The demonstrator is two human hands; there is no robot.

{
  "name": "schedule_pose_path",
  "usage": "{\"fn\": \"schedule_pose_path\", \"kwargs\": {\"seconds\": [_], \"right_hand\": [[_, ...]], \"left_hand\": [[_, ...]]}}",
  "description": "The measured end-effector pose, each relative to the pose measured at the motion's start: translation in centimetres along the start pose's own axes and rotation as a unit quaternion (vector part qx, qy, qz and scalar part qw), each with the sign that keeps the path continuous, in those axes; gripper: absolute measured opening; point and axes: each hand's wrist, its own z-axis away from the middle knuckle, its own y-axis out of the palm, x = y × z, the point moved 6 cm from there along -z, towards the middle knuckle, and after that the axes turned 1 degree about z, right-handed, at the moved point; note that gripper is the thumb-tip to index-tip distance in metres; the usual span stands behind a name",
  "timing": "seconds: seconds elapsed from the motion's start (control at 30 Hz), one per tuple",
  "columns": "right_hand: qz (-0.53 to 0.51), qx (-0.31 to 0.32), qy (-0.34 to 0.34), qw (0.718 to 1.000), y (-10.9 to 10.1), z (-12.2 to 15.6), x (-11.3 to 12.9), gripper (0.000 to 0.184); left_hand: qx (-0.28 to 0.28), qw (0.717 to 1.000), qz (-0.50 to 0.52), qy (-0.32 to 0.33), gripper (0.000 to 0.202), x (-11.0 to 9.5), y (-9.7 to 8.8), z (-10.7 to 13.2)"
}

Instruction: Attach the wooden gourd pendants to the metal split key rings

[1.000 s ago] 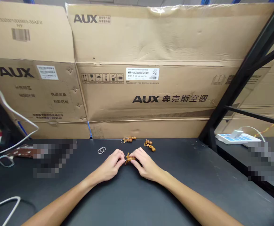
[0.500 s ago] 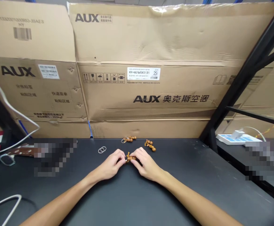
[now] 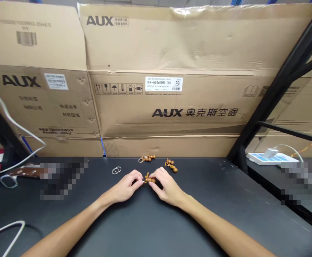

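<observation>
A string of small wooden gourd-shaped beads (image 3: 150, 180) is pinched between my two hands, just above the black table top (image 3: 199, 214). My left hand (image 3: 125, 186) holds its left end, where a small metal ring may glint, and my right hand (image 3: 165, 187) holds the beads from the right. A similar wooden bead keychain with a metal ring (image 3: 147, 158) lies near the back edge. Another bead string (image 3: 171, 165) lies to its right. Two loose metal split rings (image 3: 116, 170) sit left of my left hand.
Large flattened AUX cardboard cartons (image 3: 161, 71) stand along the table's back edge. A black metal shelf upright (image 3: 276, 85) rises at right, beside a white power strip (image 3: 271, 157). A white cable (image 3: 6, 228) lies at lower left, and a brown strap (image 3: 27, 172) lies at left.
The whole scene drifts slightly right and upward as my head moves. My hands stay pinched on the bead string, with only small finger movement.
</observation>
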Motion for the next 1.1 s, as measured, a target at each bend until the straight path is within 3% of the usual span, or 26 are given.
{"fn": "schedule_pose_path", "kwargs": {"seconds": [0.33, 0.83, 1.1], "right_hand": [[-0.003, -0.004, -0.011, 1.000, -0.14, 0.03, 0.25, 0.009], [0.010, -0.009, 0.000, 1.000, -0.24, 0.05, 0.25, 0.007], [0.057, 0.004, 0.018, 0.998, 0.34, 0.04, -0.28, 0.011]], "left_hand": [[0.029, 0.999, -0.018, 0.009, 0.029, -0.24, 0.26, 0.07], [0.031, 1.000, 0.001, -0.005, 0.029, 0.09, 0.00, -0.10], [0.051, 0.999, 0.007, -0.002, 0.030, -0.08, -0.14, 0.02]]}}
